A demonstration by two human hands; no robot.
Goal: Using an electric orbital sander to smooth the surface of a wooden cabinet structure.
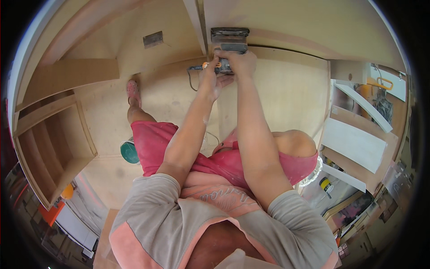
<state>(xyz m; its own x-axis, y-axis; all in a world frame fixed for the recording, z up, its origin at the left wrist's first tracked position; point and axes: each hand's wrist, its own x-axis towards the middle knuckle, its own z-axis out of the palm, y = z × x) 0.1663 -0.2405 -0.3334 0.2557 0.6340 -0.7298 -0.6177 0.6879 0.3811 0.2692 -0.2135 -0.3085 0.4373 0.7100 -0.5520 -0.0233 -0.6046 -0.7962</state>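
Note:
An electric sander (229,41), dusty and dark with a flat rectangular pad, is pressed against the upright pale wooden panel (286,24) ahead of me. My right hand (243,63) wraps round its body from the right. From the left and below, my left hand (212,80) cradles the sander's rear end near its orange part, the fingers reaching under it. A dark power cord (190,80) leaves the tool on the left and hangs down. Just left of the sander stands a narrow vertical divider (196,22).
A rectangular cutout (153,39) pierces the panel at upper left. An open wooden box frame (53,148) lies at left. Beside my bare left foot in a pink clog (133,92) runs plywood flooring; a green-lidded tub (130,152) stands nearby. White boards (354,143) and tools crowd the right.

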